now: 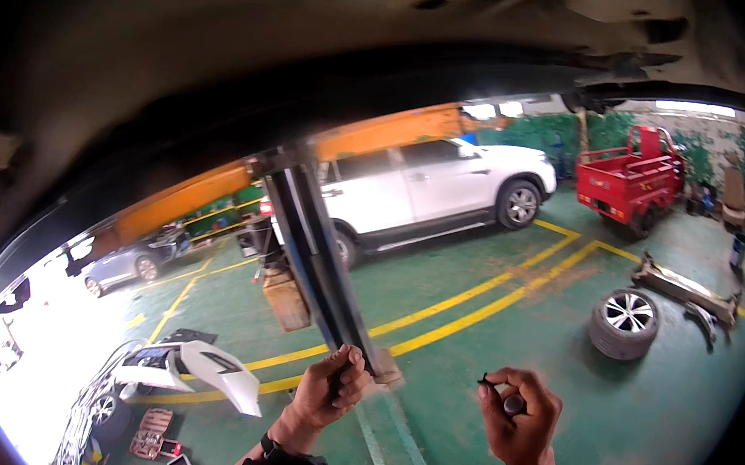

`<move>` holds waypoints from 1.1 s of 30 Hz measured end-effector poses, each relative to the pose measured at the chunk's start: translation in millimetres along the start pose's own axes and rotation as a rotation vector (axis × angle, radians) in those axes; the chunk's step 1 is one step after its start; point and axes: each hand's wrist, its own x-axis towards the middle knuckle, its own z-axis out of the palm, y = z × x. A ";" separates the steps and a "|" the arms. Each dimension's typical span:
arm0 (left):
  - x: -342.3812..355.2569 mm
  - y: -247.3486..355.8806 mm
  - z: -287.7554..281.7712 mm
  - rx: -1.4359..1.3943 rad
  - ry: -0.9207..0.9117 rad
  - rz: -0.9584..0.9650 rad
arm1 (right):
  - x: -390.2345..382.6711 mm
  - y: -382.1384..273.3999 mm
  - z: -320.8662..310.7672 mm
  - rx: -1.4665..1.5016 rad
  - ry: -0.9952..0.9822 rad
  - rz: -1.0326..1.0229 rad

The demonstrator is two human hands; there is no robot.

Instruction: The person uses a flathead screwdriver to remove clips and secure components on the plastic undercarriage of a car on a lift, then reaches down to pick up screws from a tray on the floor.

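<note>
My right hand point(529, 418) is closed, thumb and index finger pinching a small black piece point(485, 381), perhaps a clip. In the same hand a dark cylinder with a round grey end point(514, 405) pokes out between the curled fingers; its kind does not show. To the left, my left hand point(330, 392) is raised in a loose fist. Something dark shows in its curled fingers, too hidden to name. The two hands are apart, held up below the dark underside of a raised vehicle point(318, 57).
A lift post point(320, 263) stands ahead, beyond my left hand. Farther off are a white car point(413, 187) and a red cargo tricycle point(633, 181). A wheel point(624, 324) lies at right. White body panels point(220, 375) and an open tool case point(151, 433) lie lower left.
</note>
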 end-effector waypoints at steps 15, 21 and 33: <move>-120.8 99.9 56.3 0.372 0.275 0.423 | 144.2 -151.7 57.6 0.536 0.240 -0.494; -106.9 133.4 140.3 0.601 0.142 0.715 | 174.0 -162.8 75.3 0.592 0.349 -0.598; -88.8 146.4 172.4 0.890 -0.222 0.861 | 174.6 -171.6 71.4 0.529 0.429 -0.605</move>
